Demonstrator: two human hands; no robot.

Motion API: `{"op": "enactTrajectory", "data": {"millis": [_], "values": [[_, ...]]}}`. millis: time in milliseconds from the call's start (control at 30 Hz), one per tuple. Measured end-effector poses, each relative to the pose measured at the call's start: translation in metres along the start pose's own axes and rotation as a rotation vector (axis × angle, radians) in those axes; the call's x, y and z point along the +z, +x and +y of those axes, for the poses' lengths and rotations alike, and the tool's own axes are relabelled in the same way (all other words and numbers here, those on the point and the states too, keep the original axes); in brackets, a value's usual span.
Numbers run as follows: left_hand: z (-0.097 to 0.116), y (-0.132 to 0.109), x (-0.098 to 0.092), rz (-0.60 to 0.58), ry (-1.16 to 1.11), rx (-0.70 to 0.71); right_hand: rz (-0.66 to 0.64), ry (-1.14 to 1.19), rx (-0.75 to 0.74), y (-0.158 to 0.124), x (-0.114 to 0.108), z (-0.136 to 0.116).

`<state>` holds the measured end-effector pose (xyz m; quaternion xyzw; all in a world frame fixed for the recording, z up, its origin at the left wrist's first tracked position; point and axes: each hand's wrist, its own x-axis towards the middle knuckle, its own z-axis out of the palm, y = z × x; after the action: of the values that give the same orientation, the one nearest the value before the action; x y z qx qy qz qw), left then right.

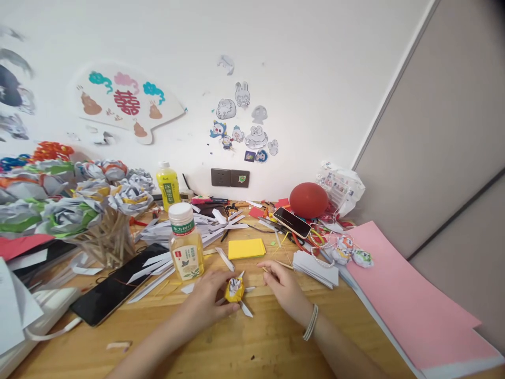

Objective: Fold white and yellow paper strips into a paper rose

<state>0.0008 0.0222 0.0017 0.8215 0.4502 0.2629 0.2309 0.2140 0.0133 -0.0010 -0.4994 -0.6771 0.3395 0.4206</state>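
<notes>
A small paper flower [235, 289], yellow outside with crumpled white and grey paper in its middle, sits on the wooden table with white strips poking out around it. My left hand [209, 296] curls round its left side, thumb and fingers closed against it. To the right of the flower, my right hand [283, 287] is closed in a pinch on a thin wooden stick [284, 265], most of which the fingers hide. Just beyond both hands lies a stack of yellow paper [246, 249]. White paper strips [315, 268] are piled right of my right hand.
A tea bottle [186, 250] and a yellow drink bottle [168, 187] stand beyond my left hand. At left are a dark phone [114, 289] and paper flowers on sticks [71, 216]. A phone [292, 222], a red balloon [309, 200] and pink paper [402, 295] are rightward.
</notes>
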Motion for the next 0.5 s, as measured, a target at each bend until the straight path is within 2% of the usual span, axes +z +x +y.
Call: {"op": "enactTrajectory", "data": {"millis": [67,167,400,500], "values": [[0.002,0.001,-0.003,0.043,0.002,0.030,0.019,-0.044,-0.003,0.000,0.000,0.000],[0.007,0.000,-0.007,0.169,0.066,0.125,0.052,-0.140,-0.003,0.002,-0.002,0.003],[0.013,-0.004,-0.008,0.364,0.192,0.306,0.045,-0.651,-0.080,0.005,0.000,0.014],[0.015,-0.006,-0.006,0.401,0.200,0.313,0.066,-0.606,-0.123,0.004,0.001,0.010]]}}
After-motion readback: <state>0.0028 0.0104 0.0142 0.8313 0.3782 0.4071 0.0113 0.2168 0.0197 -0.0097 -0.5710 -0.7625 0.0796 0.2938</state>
